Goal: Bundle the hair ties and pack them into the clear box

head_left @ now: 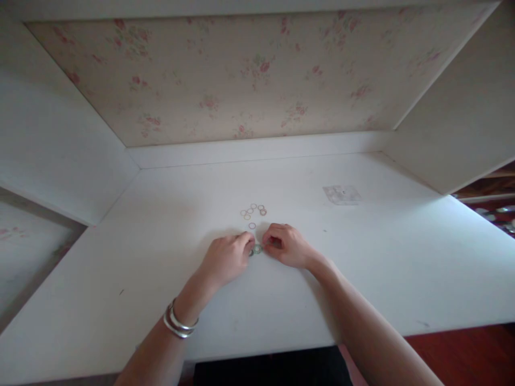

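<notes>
Between my two hands, low on the white tabletop, lies a small green ring (257,249). My left hand (229,257) comes in from the left with its fingers closed, pinching at the ring's left side; a bit of darker green shows at those fingertips. From the right, my right hand (288,246) curls its fingers, thumb and fingertip together at the ring's right edge. Just beyond my hands lies a single thin pinkish ring (252,225). Farther back, several thin rings (247,217) in pale, yellowish and brown tones sit in a loose cluster, some touching.
A flat clear plastic bag (343,195) rests on the white table (161,316) at the back right. A small dark sliver (121,292) lies at left. White side panels and a flowered back wall (257,80) enclose the table. Silver bangles (179,323) circle my left wrist.
</notes>
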Available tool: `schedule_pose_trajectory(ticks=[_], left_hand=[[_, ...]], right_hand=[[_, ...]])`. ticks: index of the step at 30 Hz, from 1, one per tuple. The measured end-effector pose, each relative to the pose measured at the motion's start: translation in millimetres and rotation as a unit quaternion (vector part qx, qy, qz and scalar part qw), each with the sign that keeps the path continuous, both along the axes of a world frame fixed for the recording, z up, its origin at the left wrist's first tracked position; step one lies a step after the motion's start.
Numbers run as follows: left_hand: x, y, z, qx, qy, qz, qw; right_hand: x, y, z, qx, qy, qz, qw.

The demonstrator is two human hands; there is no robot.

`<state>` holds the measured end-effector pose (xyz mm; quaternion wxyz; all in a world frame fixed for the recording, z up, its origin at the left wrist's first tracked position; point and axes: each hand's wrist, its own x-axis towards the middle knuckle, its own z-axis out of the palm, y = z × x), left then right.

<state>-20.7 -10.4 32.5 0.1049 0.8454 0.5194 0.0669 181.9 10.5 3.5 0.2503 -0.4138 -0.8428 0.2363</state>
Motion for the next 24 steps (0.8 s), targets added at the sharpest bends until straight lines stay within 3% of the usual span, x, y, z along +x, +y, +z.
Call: schedule_pose_trajectory(ticks=[6, 24], left_hand=[[-14, 9, 1.4, 0.04, 0.004, 0.101, 0.994], [-14, 12, -1.1, 0.034, 0.032, 0.099, 0.994]], right_hand=[[-1, -3, -0.9, 0.011, -0.018, 0.001, 1.0], [-4, -4, -4.3, 0.043, -0.059, -0.004, 0.997]])
